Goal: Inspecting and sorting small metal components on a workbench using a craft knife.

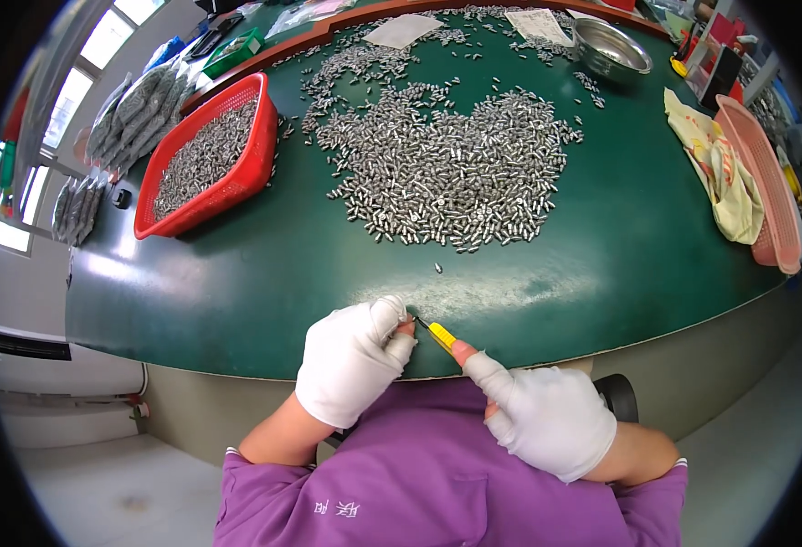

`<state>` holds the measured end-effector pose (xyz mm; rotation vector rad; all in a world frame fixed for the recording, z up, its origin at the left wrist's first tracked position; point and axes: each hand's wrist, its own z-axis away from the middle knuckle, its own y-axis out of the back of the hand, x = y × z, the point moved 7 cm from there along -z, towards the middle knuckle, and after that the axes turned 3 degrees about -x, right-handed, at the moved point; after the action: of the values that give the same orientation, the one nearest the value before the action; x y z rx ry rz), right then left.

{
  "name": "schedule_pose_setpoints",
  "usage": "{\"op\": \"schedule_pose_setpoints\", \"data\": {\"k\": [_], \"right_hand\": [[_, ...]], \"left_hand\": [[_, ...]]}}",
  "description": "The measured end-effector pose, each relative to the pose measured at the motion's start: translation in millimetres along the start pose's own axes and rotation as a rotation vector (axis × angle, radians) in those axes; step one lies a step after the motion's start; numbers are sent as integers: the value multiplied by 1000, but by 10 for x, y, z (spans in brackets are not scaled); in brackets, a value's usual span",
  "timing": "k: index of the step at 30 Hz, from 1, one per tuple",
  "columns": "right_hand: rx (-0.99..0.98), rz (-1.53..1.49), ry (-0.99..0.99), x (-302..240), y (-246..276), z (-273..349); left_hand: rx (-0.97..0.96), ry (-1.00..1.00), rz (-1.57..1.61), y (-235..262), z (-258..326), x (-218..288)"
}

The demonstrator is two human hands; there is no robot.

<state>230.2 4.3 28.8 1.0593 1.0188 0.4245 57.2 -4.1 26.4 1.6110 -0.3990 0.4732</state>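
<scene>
Both my hands wear white gloves and meet just above the near edge of the green table. My left hand (354, 357) is closed in a pinch at thumb and forefinger; what sits between the fingertips is mostly hidden. In my right hand (547, 410) is a slim tool with a yellow handle (442, 336), my forefinger laid along it. Its thin dark tip reaches the fingertips of my left hand. One small metal part (437, 268) lies alone beyond my hands. Past it spreads a large heap of small silvery metal parts (447, 173).
At the left stands a red plastic basket (205, 217) full of similar parts, beside several filled plastic bags (137, 114). A steel bowl (611, 50) and paper slips (404, 31) lie at the back. On the right are a pink basket (761, 182) and a yellowish cloth bag (715, 164).
</scene>
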Motion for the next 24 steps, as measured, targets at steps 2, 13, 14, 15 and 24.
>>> {"op": "schedule_pose_setpoints", "data": {"k": [2,13,14,15,24], "right_hand": [[21,-21,-29,9,-58,27],[398,-907,-232,562,-163,408],[399,-906,-232,572,-160,414],[402,-869,-197,558,-137,417],[409,-700,-125,510,-95,395]], "left_hand": [[5,11,2,3,-4,7],[-305,291,1738,-148,-74,-286],[-339,289,1819,-178,-84,-285],[-340,288,1819,-184,-89,-276],[-264,296,1869,-287,-148,-267]]}}
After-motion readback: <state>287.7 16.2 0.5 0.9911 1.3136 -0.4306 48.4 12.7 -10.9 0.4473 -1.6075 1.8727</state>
